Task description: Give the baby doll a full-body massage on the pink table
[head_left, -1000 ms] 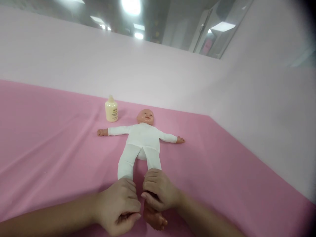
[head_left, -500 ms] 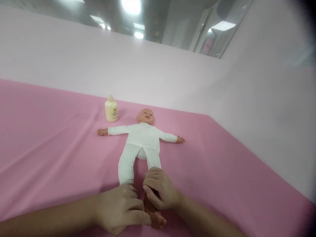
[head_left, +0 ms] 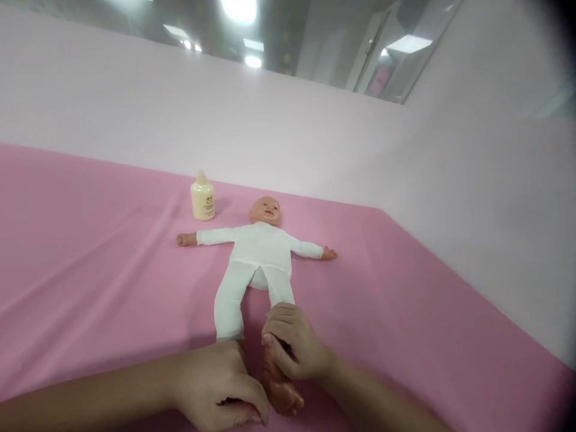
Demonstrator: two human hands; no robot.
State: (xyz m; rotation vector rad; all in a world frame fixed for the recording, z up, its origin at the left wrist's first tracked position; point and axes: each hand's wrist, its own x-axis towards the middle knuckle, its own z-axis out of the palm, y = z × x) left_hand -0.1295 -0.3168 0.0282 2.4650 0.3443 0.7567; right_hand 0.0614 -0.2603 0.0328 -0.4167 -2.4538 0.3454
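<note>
A baby doll (head_left: 263,249) in white cloth lies on its back on a pink cover, arms spread and its feet toward me. My right hand (head_left: 294,342) is wrapped round the lower leg on the right, just above the bare brown foot (head_left: 282,390), which shows below it. My left hand (head_left: 222,387) is closed at the end of the other leg, fingers curled under and thumb bent in. That foot is hidden by the hand.
A cream-coloured pump bottle (head_left: 203,201) stands upright beyond the doll's arm on the left. The pink cover (head_left: 112,240) has creases on the left. Behind it rises a pale wall (head_left: 288,132), with a glass panel (head_left: 324,48) above.
My left hand has turned and its fingers have curled further under, showing more of the foot on the right. My right hand keeps its hold, almost unmoved.
</note>
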